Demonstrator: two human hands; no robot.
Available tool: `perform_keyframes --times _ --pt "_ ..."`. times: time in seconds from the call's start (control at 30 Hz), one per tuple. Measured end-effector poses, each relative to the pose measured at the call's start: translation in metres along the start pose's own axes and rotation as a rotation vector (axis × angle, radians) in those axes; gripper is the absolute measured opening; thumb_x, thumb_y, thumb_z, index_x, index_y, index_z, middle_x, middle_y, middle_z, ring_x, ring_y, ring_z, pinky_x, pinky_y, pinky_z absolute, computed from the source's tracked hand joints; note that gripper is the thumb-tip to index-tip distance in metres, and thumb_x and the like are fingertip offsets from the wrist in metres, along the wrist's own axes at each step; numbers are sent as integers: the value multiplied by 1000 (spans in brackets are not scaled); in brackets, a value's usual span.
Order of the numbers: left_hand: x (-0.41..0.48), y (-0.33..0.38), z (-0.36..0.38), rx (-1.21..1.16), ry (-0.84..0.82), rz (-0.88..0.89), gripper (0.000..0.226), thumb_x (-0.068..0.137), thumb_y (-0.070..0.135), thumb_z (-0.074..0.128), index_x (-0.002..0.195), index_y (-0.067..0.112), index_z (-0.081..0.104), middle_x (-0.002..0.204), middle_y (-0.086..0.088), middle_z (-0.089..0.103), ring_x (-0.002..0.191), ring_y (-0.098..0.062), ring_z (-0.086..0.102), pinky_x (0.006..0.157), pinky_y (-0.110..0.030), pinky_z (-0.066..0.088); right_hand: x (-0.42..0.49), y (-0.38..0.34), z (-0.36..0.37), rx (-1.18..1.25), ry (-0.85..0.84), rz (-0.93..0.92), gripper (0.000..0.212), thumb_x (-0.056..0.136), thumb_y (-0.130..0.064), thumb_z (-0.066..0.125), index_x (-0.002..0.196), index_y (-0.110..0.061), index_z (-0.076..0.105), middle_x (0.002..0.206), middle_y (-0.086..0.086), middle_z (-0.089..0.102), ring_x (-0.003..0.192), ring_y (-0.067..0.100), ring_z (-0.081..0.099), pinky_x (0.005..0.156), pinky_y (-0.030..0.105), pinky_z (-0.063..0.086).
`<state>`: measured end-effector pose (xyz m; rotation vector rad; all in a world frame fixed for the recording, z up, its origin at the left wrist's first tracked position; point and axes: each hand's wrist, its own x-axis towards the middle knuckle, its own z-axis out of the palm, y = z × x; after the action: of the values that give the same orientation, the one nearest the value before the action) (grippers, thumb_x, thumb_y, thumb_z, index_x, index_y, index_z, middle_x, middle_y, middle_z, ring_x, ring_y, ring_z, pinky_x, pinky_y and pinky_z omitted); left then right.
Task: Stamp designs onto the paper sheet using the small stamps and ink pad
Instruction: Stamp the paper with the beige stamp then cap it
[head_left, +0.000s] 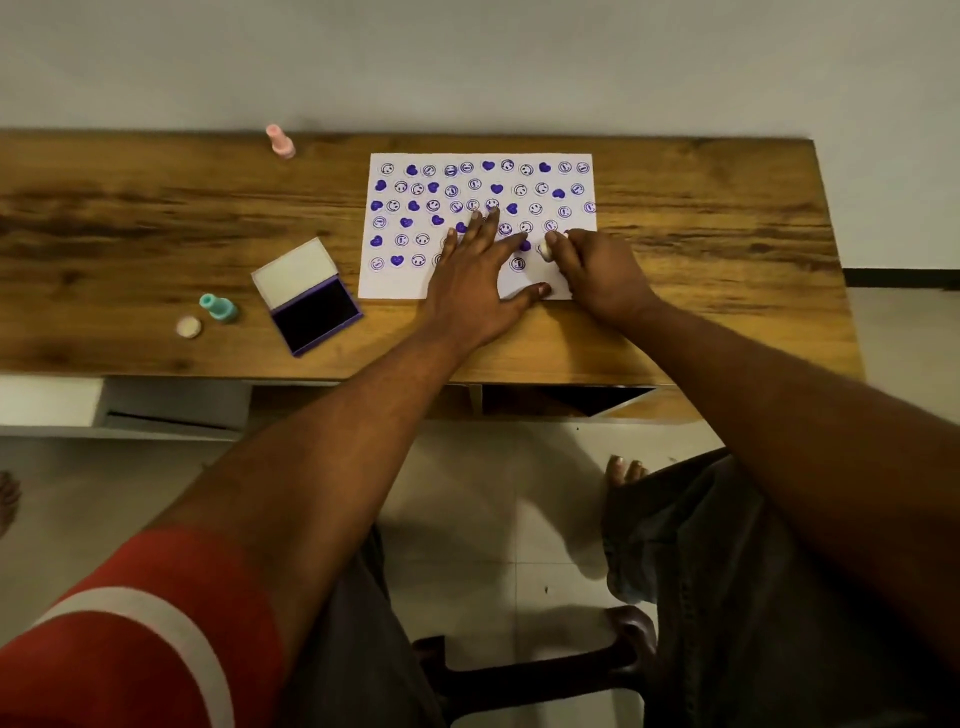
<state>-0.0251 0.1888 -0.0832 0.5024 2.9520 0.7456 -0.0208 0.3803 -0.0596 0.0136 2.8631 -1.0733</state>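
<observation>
A white paper sheet (415, 280) lies on the wooden desk, covered with several purple smiley and heart prints. My left hand (475, 275) rests flat on the sheet with fingers spread, covering part of the lower rows. My right hand (592, 273) grips a small pale stamp (545, 250) and presses it down on the sheet's lower right area. The ink pad (314, 314) stands with its lid up to the left of the sheet, its dark purple pad exposed.
A teal stamp (219, 306) and a small round cap (188, 327) sit left of the ink pad. A pink stamp (281, 141) stands near the desk's far edge (156, 134). A chair and my legs are below the desk.
</observation>
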Motion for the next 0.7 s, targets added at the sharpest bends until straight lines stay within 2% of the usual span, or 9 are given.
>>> perform_keyframes --times 0.1,0.2,0.27,0.33,0.47,0.57,0.67,0.7 --pt "1 -1 3 15 6 -8 82 91 74 59 158 29 46 174 -7 22 163 -23 13 131 -45 6 2 1 0 -30 -7 -19 46 109 -39 45 97 -6 74 64 -14 53 67 16 55 63 27 31" --pt "2 -1 3 26 11 -11 83 91 75 59 158 29 46 174 -7 22 163 -24 14 131 -45 7 5 -2 0 -87 -15 -44 48 109 -40 44 94 -5 73 73 2 63 73 25 59 64 30 31" --pt "1 -1 4 25 10 -8 84 91 75 59 159 29 45 175 -7 21 163 -24 13 131 -45 7 7 -5 1 -164 -39 -24 49 108 -42 44 85 -5 66 79 13 66 75 31 59 64 33 31" --pt "1 0 4 19 18 -5 84 91 75 58 159 29 45 174 -7 22 163 -24 14 131 -45 8 10 -9 -2 -244 -78 14 46 108 -43 44 80 -9 58 79 15 62 77 33 57 64 33 29" --pt "1 -1 4 34 17 -9 85 90 78 57 160 30 44 175 -7 20 163 -23 13 131 -45 8 10 -25 -16 -451 -120 -33 48 110 -43 38 87 -7 60 92 23 66 84 37 60 68 33 35" --pt "1 -2 5 19 17 -2 86 90 79 57 159 30 46 175 -7 21 163 -24 14 131 -47 9 18 -47 -38 -574 77 -134 47 108 -49 37 84 -13 55 84 20 66 77 36 58 63 34 33" --pt "3 -3 5 36 14 4 87 88 80 56 159 31 45 175 -8 20 162 -26 14 131 -49 10 24 -71 -51 -503 562 -280 47 106 -50 41 85 -12 59 67 7 60 56 25 44 55 30 26" --pt "3 -3 5 41 15 4 87 88 80 56 159 30 45 175 -9 20 162 -27 14 131 -48 10 21 -73 -47 -513 582 -300 45 107 -48 41 90 -10 61 69 7 62 55 26 47 53 30 28"
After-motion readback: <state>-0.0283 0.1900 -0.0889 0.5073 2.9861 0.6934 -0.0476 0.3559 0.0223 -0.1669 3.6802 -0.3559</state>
